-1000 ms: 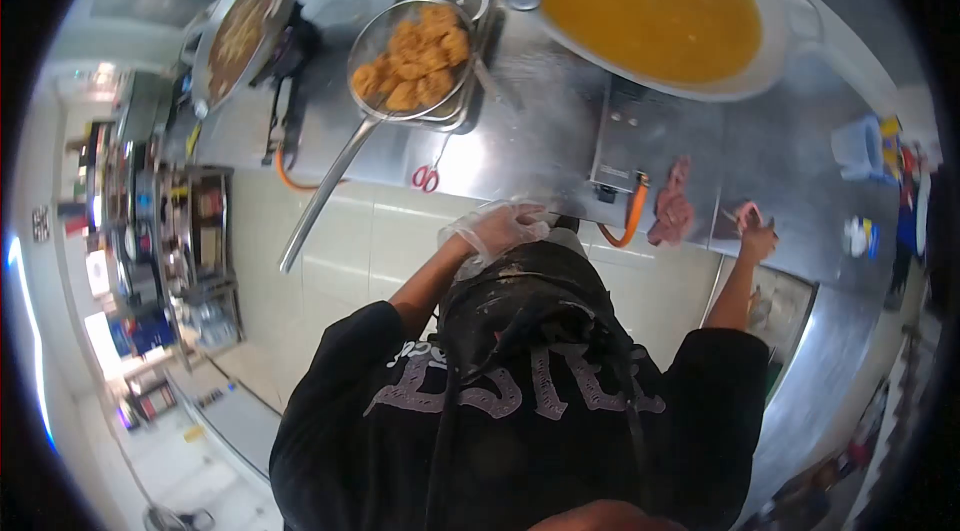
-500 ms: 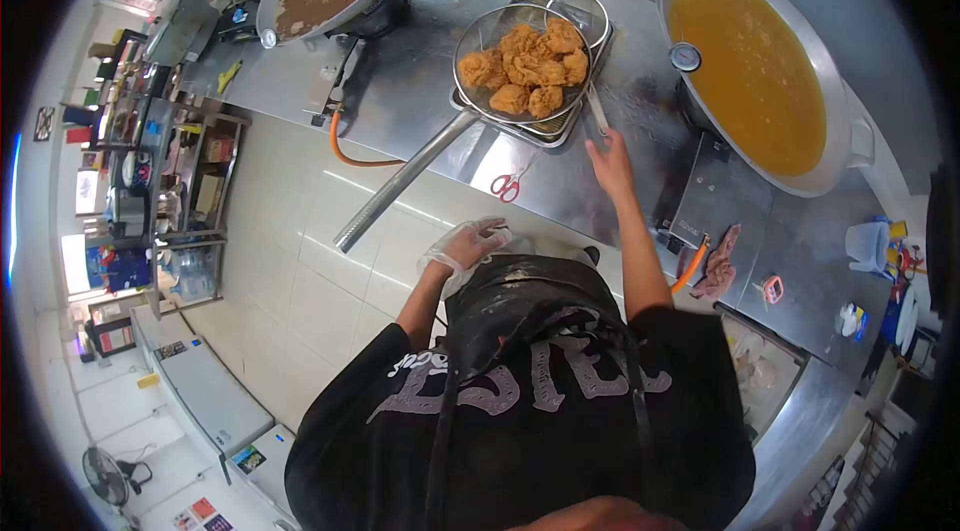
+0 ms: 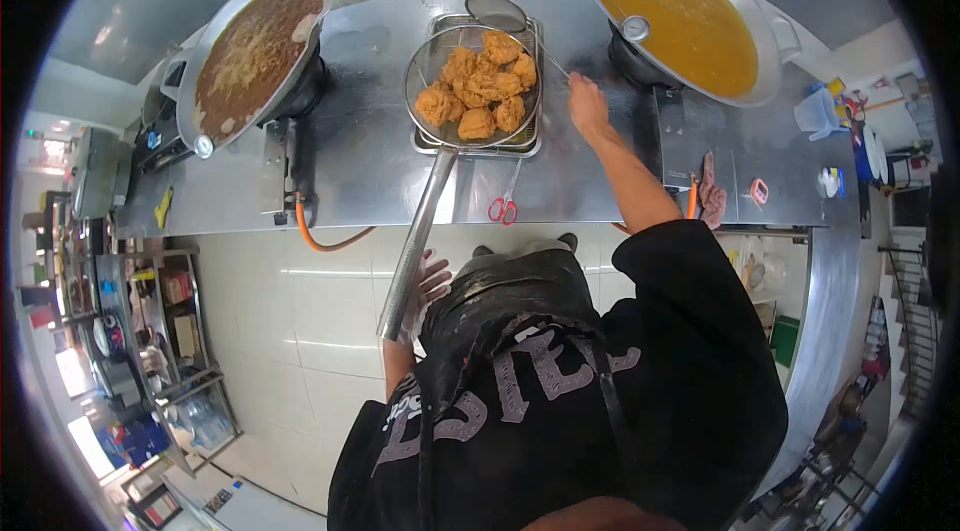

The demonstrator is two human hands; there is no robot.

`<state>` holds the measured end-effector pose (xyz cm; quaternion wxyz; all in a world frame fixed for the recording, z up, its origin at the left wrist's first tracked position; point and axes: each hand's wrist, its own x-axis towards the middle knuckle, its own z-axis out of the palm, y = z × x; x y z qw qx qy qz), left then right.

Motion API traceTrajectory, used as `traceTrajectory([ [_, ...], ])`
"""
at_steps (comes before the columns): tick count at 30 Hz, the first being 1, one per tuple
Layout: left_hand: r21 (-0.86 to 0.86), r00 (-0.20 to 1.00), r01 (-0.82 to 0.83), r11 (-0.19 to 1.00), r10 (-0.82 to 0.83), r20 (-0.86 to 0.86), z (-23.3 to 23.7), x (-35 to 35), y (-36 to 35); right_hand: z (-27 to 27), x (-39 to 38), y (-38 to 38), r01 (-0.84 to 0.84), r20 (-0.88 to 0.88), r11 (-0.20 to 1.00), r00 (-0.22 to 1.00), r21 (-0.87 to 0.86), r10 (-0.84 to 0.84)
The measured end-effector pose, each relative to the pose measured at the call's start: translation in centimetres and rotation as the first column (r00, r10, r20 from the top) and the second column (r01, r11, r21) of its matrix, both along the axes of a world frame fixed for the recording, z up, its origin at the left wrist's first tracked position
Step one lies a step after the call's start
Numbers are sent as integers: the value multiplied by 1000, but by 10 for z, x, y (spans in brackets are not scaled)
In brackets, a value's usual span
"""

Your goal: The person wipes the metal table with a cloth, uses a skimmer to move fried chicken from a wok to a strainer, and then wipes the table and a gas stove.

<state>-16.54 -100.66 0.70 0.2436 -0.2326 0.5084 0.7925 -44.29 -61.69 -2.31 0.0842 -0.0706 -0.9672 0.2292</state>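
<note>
My right hand [image 3: 590,105] is closed on the end of the thin handle of a small skimmer [image 3: 496,11]. The skimmer's round mesh head is at the back of the wire rack tray [image 3: 532,143]. On that tray rests a large wire strainer [image 3: 414,71] with several pieces of fried chicken [image 3: 487,83] in it. The strainer's long metal handle slants over the counter's front edge. My left hand [image 3: 432,278], in a clear plastic glove, is beside and partly behind this handle, fingers apart. Red-handled scissors [image 3: 503,209] lie in front of the tray.
A wok of orange-yellow oil [image 3: 690,21] stands at the right, with a thermometer [image 3: 635,28] at its rim. At the left is a wok of dark brown oil [image 3: 250,56]. A cloth [image 3: 711,191] and a small red-and-white device [image 3: 759,191] lie on the steel counter [image 3: 370,151].
The view has turned, and the woks and strainer appear shifted left. My right hand has closed on the skimmer handle, and its head looks more tilted. My left hand appears nearer the strainer handle.
</note>
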Motion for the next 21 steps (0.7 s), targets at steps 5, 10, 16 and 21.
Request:
traceTrajectory([
  [5, 341, 997, 33, 939, -55, 54, 6, -30, -33, 37, 28, -41, 8, -106, 992, 994, -126, -21],
  [10, 197, 988, 139, 971, -150, 41, -6, -46, -42, 121, 49, -79, -1, 58, 495, 993, -869, 103],
  [16, 7, 936, 349, 937, -349, 52, -98, -17, -86, 225, 59, 6, 50, 28, 363, 997, -930, -66],
  [21, 156, 944, -10, 988, -42, 327, -113, 17, -103, 240, 45, 235, 305, -223, 940, 937, 152, -268],
])
